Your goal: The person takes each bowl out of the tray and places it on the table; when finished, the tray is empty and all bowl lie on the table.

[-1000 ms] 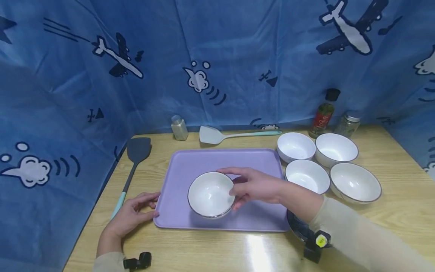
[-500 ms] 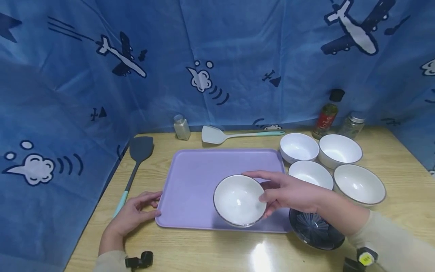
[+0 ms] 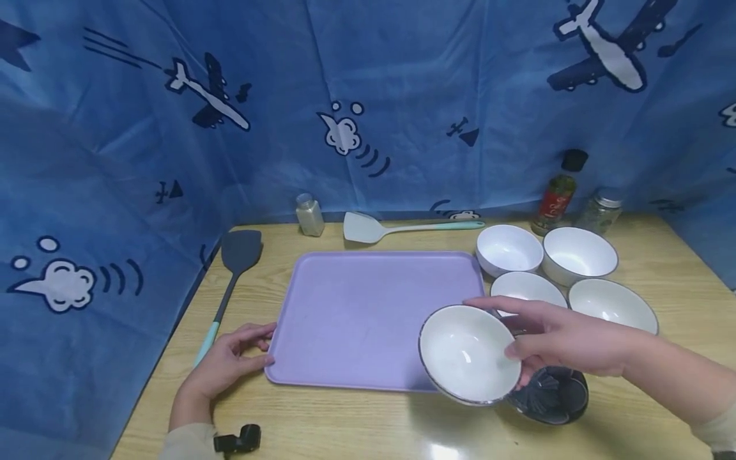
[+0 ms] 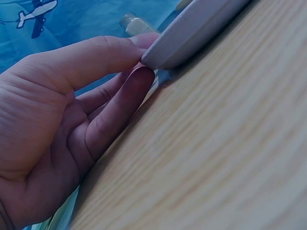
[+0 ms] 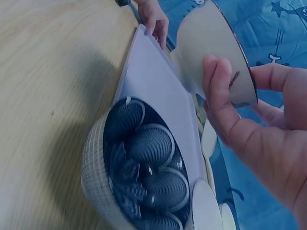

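My right hand [image 3: 569, 335] grips a white bowl with a thin dark rim [image 3: 468, 354], thumb over the rim and fingers beneath. The bowl is tilted, held up over the front right corner of a lilac tray [image 3: 368, 313]; its underside shows in the right wrist view. My left hand [image 3: 223, 363] pinches the tray's front left edge, thumb on top and fingertips under the rim, as the left wrist view shows. A dark bowl with a ribbed petal pattern [image 5: 153, 167] stands at the tray's right front corner, partly hidden by the right hand in the head view.
Several white bowls [image 3: 508, 249] stand right of the tray. Behind them are a red-labelled bottle [image 3: 556, 199] and a lidded glass jar [image 3: 600, 211]. A pale spatula [image 3: 363, 228] and a small shaker [image 3: 310, 216] lie along the back; a dark spatula [image 3: 240, 252] lies left.
The right hand has carried the white bowl from over the middle of the tray to the right, past the tray's front right corner. The left hand stays at the tray's edge.
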`<state>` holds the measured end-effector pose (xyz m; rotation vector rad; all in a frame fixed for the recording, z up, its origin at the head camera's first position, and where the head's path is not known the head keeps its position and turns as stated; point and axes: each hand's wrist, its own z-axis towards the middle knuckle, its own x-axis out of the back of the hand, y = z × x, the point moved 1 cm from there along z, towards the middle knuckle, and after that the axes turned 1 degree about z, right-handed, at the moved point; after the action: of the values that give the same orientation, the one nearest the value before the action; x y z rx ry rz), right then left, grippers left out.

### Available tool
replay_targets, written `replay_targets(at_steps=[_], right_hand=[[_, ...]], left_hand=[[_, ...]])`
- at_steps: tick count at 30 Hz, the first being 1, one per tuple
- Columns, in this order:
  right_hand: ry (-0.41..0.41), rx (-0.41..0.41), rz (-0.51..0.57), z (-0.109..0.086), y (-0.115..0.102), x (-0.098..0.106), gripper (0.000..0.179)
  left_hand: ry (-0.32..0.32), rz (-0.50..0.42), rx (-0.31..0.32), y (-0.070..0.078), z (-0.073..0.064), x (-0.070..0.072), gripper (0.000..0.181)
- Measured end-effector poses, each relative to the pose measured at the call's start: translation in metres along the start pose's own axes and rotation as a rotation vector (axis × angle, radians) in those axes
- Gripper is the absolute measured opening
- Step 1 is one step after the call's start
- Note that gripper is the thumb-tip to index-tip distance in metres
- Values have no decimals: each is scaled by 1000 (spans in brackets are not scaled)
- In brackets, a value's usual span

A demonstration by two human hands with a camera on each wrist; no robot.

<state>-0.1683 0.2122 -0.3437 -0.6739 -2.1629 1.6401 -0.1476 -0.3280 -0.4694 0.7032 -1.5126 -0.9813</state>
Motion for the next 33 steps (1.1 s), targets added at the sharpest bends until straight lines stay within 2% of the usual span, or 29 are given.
replay_targets(at_steps=[5, 12, 14, 16, 24, 30, 33], right_hand=[[-1, -27, -23, -25, 2, 5, 71], [-41, 15, -31, -52, 9, 15, 72], [-28, -27, -21, -58, 12, 20, 71], [-13, -67, -12, -65, 16, 26, 71], [-25, -64, 118, -94, 38, 65, 75], [-137, -44, 255, -113, 55, 92, 80], [-179, -15, 237, -121, 66, 103, 84]], left_hand=[[0, 9, 11, 0, 0, 1, 59], [14, 24, 3, 1, 2, 3, 59], [12, 20, -3, 1, 2, 3, 58], [10, 13, -1, 1, 1, 2, 58], [12, 7, 11, 3, 1, 0, 58], [0, -5, -6, 3, 1, 0, 58], [-2, -6, -12, 3, 1, 0, 58]])
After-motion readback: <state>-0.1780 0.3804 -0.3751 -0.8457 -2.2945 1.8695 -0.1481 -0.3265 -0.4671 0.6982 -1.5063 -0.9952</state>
